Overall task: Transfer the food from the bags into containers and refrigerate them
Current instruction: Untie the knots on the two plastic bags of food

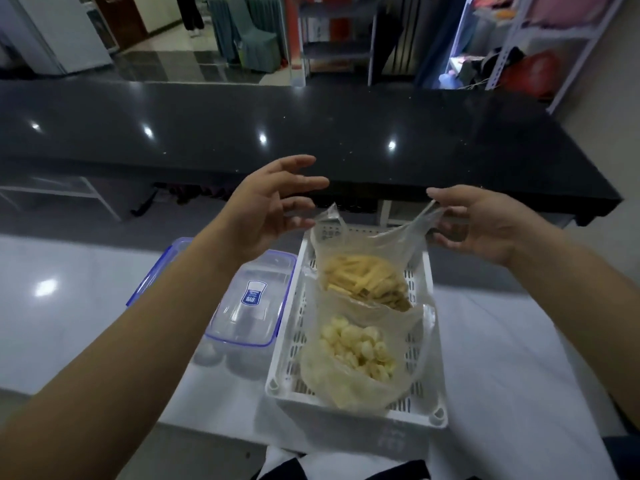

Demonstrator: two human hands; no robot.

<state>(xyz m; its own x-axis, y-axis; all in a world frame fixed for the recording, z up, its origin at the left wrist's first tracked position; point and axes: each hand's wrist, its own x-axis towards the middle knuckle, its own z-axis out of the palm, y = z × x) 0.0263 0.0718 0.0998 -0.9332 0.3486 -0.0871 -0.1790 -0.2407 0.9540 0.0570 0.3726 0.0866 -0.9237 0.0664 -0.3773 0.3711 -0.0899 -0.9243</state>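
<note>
Right hand (485, 225): at the right middle of the frame. Its fingers pinch one handle of the far bag and pull it up and to the right.
Left hand (273, 206): at the middle of the frame, up in the air. Its fingers are spread apart and hold nothing. It is near the bag's other handle, which sticks up by itself.
Far bag (367, 251): a thin clear bag. It sits in the far end of the basket. Yellow sticks of food (363, 282) are inside it.
Near bag (346, 375): a second clear bag, in the near end of the basket, touching the first. Pale round bits of food (360, 348) are inside it.
Basket (287, 344): white, with holes in its walls. It stands in the lower middle of the frame on the white worktop (502, 358).
Box (249, 299): clear, with blue clips and a lid on it. It stands just left of the basket.
Dark worktop (277, 133): long, black and shiny, across the upper middle of the frame, behind everything.
</note>
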